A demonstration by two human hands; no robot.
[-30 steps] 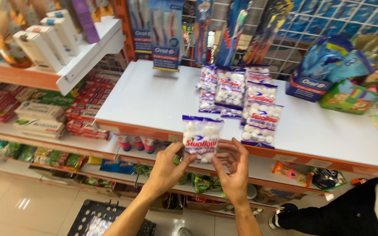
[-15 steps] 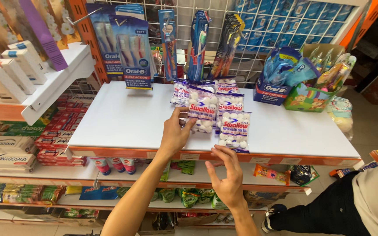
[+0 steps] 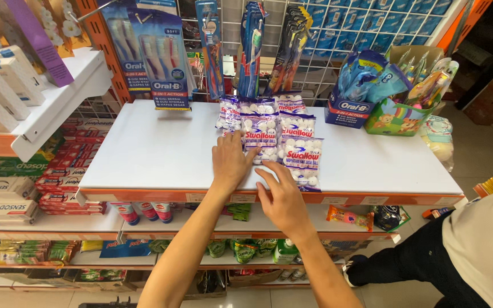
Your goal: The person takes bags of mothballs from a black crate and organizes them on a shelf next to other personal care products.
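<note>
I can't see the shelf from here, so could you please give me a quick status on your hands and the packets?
Left hand flat on a front packet of white balls. Right hand open, fingertips at the shelf edge. Nothing in the way.

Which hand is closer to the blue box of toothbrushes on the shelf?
The right hand. It sits below and left of the blue box, at the shelf's front edge; the left hand rests farther left, beside the white-ball packets.

I note clear packets [image 3: 302, 157] of white balls with red-and-blue labels; white shelf [image 3: 155, 154], orange-edged; blue box [image 3: 346, 111] at two o'clock.
</note>
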